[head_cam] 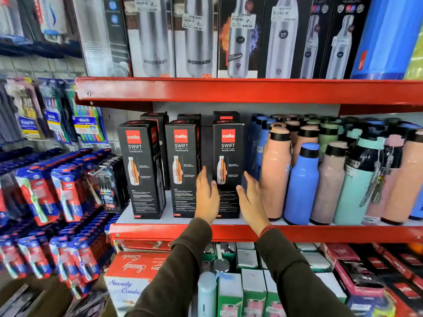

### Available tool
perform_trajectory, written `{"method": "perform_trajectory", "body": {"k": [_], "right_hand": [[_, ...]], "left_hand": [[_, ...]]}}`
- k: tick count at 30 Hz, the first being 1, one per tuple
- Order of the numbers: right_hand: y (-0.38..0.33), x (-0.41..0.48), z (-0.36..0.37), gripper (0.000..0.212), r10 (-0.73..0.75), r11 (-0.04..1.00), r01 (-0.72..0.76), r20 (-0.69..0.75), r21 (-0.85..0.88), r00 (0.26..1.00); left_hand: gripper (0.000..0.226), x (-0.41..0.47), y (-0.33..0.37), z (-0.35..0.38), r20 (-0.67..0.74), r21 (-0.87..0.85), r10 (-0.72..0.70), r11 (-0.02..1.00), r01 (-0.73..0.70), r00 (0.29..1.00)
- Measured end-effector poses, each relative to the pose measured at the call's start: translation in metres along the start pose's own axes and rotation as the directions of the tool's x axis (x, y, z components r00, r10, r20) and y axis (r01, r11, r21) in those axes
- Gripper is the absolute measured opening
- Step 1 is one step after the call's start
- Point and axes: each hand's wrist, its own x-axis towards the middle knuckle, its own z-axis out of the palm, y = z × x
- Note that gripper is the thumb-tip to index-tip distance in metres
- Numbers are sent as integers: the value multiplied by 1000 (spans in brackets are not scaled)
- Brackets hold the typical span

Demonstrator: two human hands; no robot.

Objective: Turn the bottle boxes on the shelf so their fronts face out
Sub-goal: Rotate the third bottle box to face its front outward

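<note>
Three black Cello Swift bottle boxes stand upright in a front row on the middle red shelf (160, 232), logos facing out: the left box (140, 170), the middle box (182, 168) and the right box (227, 161). More black boxes stand behind them. My left hand (207, 197) is flat and open beside the lower left edge of the right box. My right hand (250, 200) is open at its lower right edge. Neither hand clearly grips the box.
Pink, blue and mint bottles (302, 184) crowd the shelf right of the boxes, close to my right hand. The upper shelf (229, 90) carries steel-bottle boxes. Toothbrush packs (57, 191) hang at left. Assorted boxes fill the shelf below.
</note>
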Motion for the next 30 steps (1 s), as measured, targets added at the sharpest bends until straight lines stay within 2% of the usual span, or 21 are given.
{"method": "perform_trajectory", "body": {"k": [3,6,13,19,24,27,30], "right_hand": [[10,1,6,51,97,991,-104,75,86,992],[11,-5,11,47,93,984,-104,85,144,992],[22,-3,15,57,55,992,-59,43,115,998],[26,1,12,97,-26,999,25,21,28,999],[13,4,12,92,-92,992,97,-65,78,994],[10,6,13,95,-49,996,59,-154,61,987],[12,10,13,98,-17,996,32,-184,80,983]], "left_hand": [[48,1,-13,3,64,-44,-188,981,191,980],[45,-6,-20,5,98,-59,-235,969,242,967],[43,-2,-25,5,33,-114,-237,964,239,971],[43,-2,-28,1,40,-264,-271,925,272,962],[35,-9,-22,5,-18,-341,-232,916,213,972],[27,-13,-18,10,-17,-387,-219,901,195,976],[29,-13,-21,13,-21,-383,-196,907,173,980]]}}
